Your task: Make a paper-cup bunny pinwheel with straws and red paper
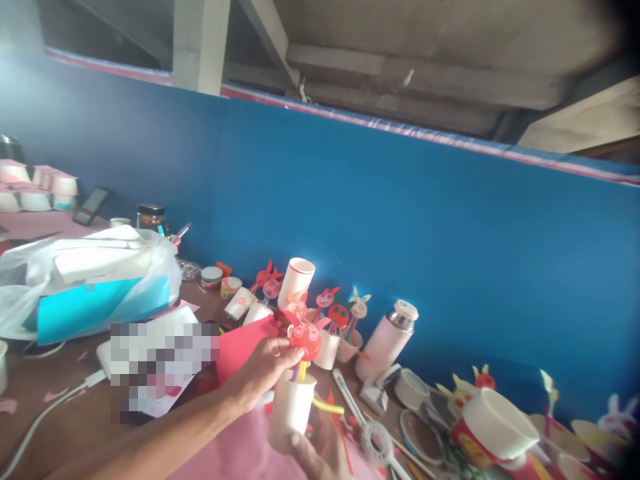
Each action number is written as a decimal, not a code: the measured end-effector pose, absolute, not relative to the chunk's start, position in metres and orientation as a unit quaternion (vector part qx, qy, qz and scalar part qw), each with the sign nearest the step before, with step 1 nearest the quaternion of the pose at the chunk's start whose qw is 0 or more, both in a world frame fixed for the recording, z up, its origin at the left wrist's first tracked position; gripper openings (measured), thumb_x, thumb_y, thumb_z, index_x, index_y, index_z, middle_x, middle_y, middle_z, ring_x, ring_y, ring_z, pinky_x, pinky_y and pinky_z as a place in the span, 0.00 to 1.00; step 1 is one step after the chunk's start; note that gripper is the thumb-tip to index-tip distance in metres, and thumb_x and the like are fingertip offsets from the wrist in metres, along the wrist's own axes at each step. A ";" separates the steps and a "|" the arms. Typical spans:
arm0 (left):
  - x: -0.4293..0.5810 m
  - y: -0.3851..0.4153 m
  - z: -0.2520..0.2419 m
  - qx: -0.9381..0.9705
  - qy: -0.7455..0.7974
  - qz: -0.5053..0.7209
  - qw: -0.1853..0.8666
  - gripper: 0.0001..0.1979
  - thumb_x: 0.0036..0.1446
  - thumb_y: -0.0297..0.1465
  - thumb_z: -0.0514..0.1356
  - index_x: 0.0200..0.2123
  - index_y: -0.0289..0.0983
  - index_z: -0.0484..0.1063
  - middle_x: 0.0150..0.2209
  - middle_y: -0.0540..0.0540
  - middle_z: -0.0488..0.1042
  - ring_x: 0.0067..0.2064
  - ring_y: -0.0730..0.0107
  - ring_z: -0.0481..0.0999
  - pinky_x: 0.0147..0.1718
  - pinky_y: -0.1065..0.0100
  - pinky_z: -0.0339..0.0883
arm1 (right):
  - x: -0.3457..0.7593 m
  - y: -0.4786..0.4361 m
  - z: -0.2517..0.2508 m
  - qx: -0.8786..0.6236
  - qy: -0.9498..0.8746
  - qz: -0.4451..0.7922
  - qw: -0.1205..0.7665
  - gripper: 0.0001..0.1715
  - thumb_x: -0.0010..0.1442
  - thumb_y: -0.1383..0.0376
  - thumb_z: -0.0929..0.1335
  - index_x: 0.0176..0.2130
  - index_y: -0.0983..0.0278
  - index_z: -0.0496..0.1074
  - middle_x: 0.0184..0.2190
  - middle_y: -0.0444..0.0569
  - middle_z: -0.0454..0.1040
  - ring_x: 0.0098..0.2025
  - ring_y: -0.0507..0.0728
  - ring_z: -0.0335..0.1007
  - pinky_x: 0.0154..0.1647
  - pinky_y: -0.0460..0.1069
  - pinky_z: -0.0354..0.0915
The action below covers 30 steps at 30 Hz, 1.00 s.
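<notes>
My left hand (pixel 260 373) reaches in from the lower left and pinches the straw just under a red paper animal head (pixel 306 339) that sticks up out of a white paper cup (pixel 291 407). My right hand (pixel 315 457) shows only partly at the bottom edge, its fingers wrapped round the base of that cup. A yellow straw (pixel 327 405) pokes out of the cup's side. Behind the cup stand more paper cups with paper animals on sticks (pixel 340 317).
A blue wall panel (pixel 450 253) runs behind the brown table (pixel 75 413). A plastic bag with boxes (pixel 85 280) lies at left. A white flask (pixel 385 340) stands right of the cups. Red paper cups (pixel 493 423), a tape dispenser (pixel 377 443) and pink paper (pixel 240 447) crowd the lower right.
</notes>
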State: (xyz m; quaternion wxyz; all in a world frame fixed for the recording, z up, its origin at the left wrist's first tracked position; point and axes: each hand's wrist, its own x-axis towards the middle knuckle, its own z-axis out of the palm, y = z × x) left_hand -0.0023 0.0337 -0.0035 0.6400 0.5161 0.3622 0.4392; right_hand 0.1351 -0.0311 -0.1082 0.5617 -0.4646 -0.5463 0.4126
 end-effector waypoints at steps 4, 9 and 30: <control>-0.001 0.030 -0.003 0.530 0.373 0.421 0.635 0.18 0.47 0.43 0.62 0.28 0.32 0.75 0.29 0.43 0.76 0.33 0.62 0.74 0.32 0.68 0.64 | 0.128 -0.029 -0.106 -0.407 -0.504 0.492 0.581 0.39 0.42 0.43 0.70 0.46 0.66 0.72 0.37 0.56 0.78 0.35 0.64 0.73 0.31 0.54 0.67; -0.005 0.039 -0.008 0.519 0.383 0.453 0.615 0.19 0.53 0.45 0.57 0.34 0.34 0.74 0.34 0.43 0.76 0.40 0.63 0.73 0.43 0.65 0.64 | 0.129 -0.026 -0.108 -0.382 -0.443 0.525 0.618 0.40 0.37 0.42 0.71 0.43 0.65 0.74 0.36 0.56 0.78 0.40 0.68 0.73 0.37 0.58 0.68; -0.034 0.027 -0.091 0.558 0.433 0.566 0.424 0.25 0.56 0.49 0.48 0.39 0.36 0.73 0.41 0.42 0.76 0.45 0.57 0.72 0.46 0.60 0.64 | 0.114 -0.032 -0.133 -0.435 -0.447 0.335 0.706 0.39 0.47 0.44 0.68 0.48 0.70 0.70 0.36 0.57 0.78 0.37 0.64 0.75 0.35 0.51 0.72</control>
